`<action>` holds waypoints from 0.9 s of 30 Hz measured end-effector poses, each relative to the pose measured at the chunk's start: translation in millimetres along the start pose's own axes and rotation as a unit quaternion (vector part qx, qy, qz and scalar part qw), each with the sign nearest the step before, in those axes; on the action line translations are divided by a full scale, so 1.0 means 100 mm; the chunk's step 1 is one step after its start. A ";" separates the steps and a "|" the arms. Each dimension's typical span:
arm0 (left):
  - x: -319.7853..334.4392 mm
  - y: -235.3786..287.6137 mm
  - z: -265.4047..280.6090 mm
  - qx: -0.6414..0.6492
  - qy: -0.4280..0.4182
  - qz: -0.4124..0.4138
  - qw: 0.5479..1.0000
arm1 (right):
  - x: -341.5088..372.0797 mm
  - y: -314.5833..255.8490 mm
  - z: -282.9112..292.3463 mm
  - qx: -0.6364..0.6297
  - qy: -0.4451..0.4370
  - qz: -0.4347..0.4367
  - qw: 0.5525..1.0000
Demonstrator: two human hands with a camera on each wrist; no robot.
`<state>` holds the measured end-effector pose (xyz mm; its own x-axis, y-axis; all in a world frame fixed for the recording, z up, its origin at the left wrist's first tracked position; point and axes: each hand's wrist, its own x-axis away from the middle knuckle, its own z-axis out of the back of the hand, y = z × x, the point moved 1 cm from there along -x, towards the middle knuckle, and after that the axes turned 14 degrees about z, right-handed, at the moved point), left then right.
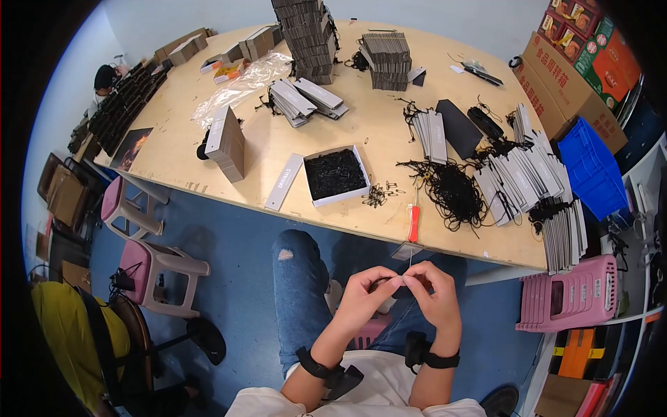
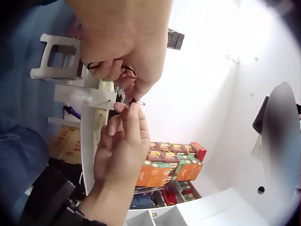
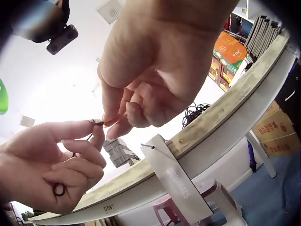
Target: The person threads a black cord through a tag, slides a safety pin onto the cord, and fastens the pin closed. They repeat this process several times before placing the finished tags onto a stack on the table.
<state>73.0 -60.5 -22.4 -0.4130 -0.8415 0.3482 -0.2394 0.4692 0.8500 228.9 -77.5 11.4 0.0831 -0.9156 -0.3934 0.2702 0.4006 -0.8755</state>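
Observation:
My left hand (image 1: 367, 295) and right hand (image 1: 436, 295) meet fingertip to fingertip above my lap, in front of the table edge. The left hand holds a thin black cord (image 3: 59, 189), which shows as a loop at its curled fingers and runs up to the thumb tip. Between the two hands' fingertips sits a small pin (image 2: 138, 102), shaped like a safety pin, pinched by my right thumb and finger. Just beyond them a grey tag (image 3: 175, 181) marked ORIGINALS hangs at the table edge, a thin metal shaft through its hole.
An orange-handled tool (image 1: 414, 224) lies at the table's front edge. Behind it are a white box (image 1: 319, 202) of black pins, loose pins (image 1: 379, 196), a tangle of black cords (image 1: 455, 194) and many grey tags (image 1: 521, 174). Pink stools (image 1: 566, 295) stand at the right.

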 end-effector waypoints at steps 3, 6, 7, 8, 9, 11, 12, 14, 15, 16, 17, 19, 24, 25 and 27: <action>0.04 0.11 -0.01 0.026 -0.026 0.021 0.999 | 0.00 -0.04 -0.01 -0.005 -0.017 -0.016 1.000; 0.06 0.16 -0.01 0.057 -0.038 0.056 0.996 | -0.03 -0.07 -0.02 0.056 -0.021 0.059 0.996; 0.07 0.15 0.01 0.057 -0.038 0.056 0.996 | -0.03 -0.09 -0.03 0.056 -0.021 0.059 0.996; 0.06 0.15 0.03 0.070 -0.058 0.078 0.993 | -0.03 -0.10 -0.04 0.081 -0.019 0.069 0.994; 0.06 0.14 0.04 0.084 -0.078 0.099 0.988 | -0.03 -0.12 -0.05 0.106 -0.016 0.079 0.991; 0.06 0.14 0.04 0.093 -0.084 0.101 0.987 | -0.02 -0.13 -0.07 0.109 -0.014 0.068 0.992; 0.07 0.15 0.04 0.103 -0.090 0.103 0.985 | -0.02 -0.14 -0.08 0.110 -0.012 0.057 0.992; 0.09 0.15 0.03 0.122 -0.094 0.104 0.983 | -0.03 -0.19 -0.08 0.119 -0.015 0.061 0.991; 0.10 0.16 0.03 0.140 -0.098 0.105 0.980 | -0.04 -0.21 -0.08 0.129 -0.019 0.065 0.989; 0.11 0.17 0.02 0.140 -0.097 0.104 0.980 | -0.04 -0.22 -0.09 0.129 -0.019 0.065 0.989; 0.11 0.18 0.02 0.136 -0.083 0.095 0.983 | -0.05 -0.23 -0.09 0.147 -0.009 0.100 0.984; 0.13 0.19 -0.01 0.133 -0.069 0.085 0.985 | -0.05 -0.24 -0.10 0.165 0.000 0.135 0.977; 0.12 0.15 -0.02 -0.008 0.010 -0.035 0.999 | -0.05 -0.23 -0.10 0.164 0.020 0.190 0.968; 0.12 0.13 -0.01 -0.008 0.010 -0.035 0.999 | -0.05 -0.23 -0.10 0.163 0.021 0.190 0.968; 0.12 0.11 0.01 -0.033 0.007 -0.049 0.998 | -0.05 -0.23 -0.09 0.155 0.019 0.190 0.969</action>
<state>64.8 -65.0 -9.3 -0.3782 -0.8864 0.2668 -0.2190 0.3657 0.9046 213.7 -81.7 31.1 0.1993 -0.7002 -0.6856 0.5025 0.6736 -0.5419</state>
